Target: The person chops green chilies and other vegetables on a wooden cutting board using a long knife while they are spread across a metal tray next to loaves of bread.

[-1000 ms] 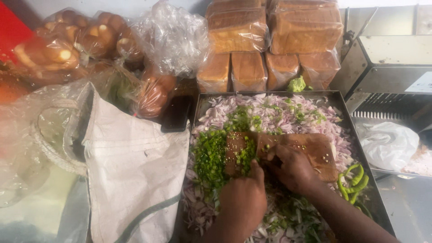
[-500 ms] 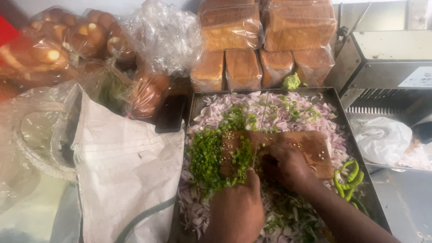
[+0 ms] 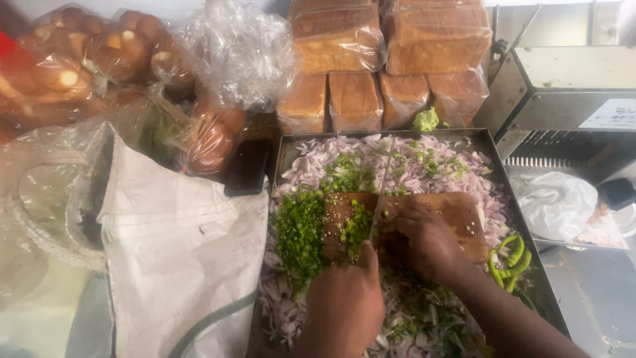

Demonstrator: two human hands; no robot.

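Soft, even daylight, faint shadows, glare on the plastic bags [image 3: 232, 53] (edges slightly blurred).

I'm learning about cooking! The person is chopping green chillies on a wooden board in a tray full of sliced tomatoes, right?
Almost. The head view shows the tray is full of chopped onion, pale and purple, not tomatoes. The rest holds: the knife is cutting green chillies on the wooden board.

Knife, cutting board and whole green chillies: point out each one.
knife [image 3: 380, 192]: head view, on the middle of the thin blade.
cutting board [image 3: 460, 215]: head view, on its bare right part.
whole green chillies [image 3: 510, 260]: head view, on the pile's middle, right of the board.
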